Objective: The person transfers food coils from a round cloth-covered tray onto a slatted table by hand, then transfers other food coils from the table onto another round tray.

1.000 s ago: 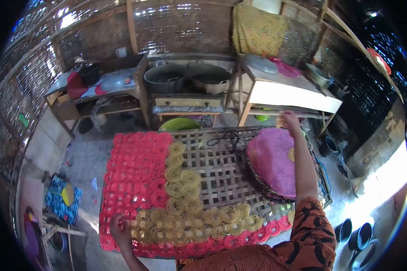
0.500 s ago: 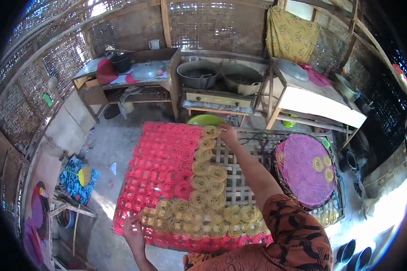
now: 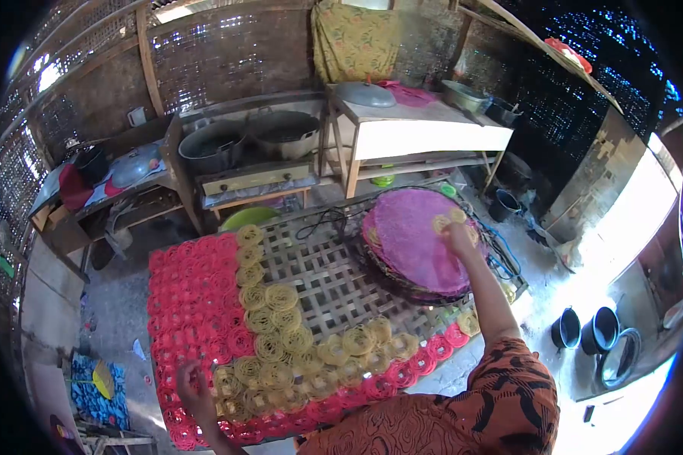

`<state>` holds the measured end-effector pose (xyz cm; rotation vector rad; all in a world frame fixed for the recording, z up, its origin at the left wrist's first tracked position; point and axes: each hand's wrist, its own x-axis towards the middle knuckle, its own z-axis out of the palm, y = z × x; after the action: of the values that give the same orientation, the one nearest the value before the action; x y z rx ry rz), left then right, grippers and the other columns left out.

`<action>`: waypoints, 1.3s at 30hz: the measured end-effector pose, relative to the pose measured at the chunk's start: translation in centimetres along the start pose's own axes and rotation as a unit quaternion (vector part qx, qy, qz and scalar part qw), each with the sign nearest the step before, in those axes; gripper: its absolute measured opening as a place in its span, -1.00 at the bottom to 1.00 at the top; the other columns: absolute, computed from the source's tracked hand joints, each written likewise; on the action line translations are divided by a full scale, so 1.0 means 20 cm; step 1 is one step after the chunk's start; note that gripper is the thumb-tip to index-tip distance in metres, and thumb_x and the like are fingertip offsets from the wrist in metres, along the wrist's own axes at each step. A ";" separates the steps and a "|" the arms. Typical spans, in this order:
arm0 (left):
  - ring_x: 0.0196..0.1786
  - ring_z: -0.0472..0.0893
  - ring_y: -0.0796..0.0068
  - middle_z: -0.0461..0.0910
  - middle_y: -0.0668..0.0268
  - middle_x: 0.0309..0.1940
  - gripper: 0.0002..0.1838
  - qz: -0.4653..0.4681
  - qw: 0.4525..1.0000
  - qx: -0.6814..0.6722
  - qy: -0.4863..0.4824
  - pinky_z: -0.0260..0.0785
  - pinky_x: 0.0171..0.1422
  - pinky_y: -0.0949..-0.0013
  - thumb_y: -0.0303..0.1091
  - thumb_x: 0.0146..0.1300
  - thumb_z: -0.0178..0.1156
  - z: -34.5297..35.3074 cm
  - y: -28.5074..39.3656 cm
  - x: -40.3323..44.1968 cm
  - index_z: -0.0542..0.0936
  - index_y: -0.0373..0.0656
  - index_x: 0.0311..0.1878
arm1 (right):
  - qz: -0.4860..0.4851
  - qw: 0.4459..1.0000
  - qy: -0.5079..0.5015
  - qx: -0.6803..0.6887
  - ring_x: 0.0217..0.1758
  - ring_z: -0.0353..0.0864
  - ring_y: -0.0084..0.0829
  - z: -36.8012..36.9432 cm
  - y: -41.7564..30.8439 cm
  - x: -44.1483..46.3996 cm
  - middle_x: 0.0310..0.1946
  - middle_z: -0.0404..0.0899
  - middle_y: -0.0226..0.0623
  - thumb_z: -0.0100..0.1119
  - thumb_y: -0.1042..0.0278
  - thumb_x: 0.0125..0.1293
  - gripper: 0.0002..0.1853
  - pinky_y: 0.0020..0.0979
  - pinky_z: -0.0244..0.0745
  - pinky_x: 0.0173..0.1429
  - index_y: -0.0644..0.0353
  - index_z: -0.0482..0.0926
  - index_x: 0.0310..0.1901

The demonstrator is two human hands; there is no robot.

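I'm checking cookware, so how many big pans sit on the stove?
2: the left pan, and the right pan beside it, both on the stove. Neither appears to hide another.

No text, label, brand, number or sign can be read. At ten o'clock, the knobbed front panel (image 3: pixel 256 183) is too blurred for lettering to show; towards two o'clock, the red-and-white item (image 3: pixel 571 56) is too small to tell. The sleeve (image 3: pixel 517 383) bears only pattern.
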<state>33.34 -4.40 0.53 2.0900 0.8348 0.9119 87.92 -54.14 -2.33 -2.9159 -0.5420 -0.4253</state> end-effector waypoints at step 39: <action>-0.07 0.56 0.34 0.54 0.19 -0.15 -0.77 -0.037 0.998 -0.016 0.054 0.41 0.04 0.36 -0.66 0.10 0.12 -0.18 0.14 -0.20 0.60 -0.26 -0.16 | -0.078 0.774 -0.295 0.555 -0.16 0.70 -0.27 0.32 -2.04 -0.07 -0.12 0.67 -0.09 0.22 0.43 0.21 -0.62 -0.29 0.62 -0.09 0.23 0.56 0.09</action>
<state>29.12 -7.91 3.15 1.9847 0.9405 0.9981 73.22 -15.73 -5.17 -1.7626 -0.7538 0.6473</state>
